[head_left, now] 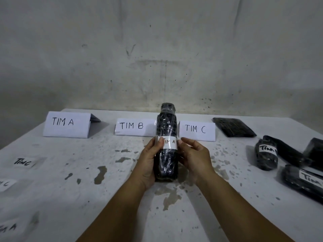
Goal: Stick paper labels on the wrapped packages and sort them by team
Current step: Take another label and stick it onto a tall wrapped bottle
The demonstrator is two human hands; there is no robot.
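Observation:
A tall bottle-shaped package (167,126) in black plastic wrap is held upright above the table centre. A white paper label (169,143) reading "TIM A" is stuck across its middle. My left hand (150,161) grips its left side, thumb on the label's left edge. My right hand (194,157) holds the right side, fingers at the label's right edge. Folded paper signs stand behind: "TIM A" (67,124), "TIM B" (134,126), "TIM C" (197,131).
Loose labels lie at the left: "TIM C" (24,162), another (7,184), and one (10,227) near the front edge. At the right lie a flat black package (234,127) and several labelled black packages (266,154), (304,180). A wall rises behind the table.

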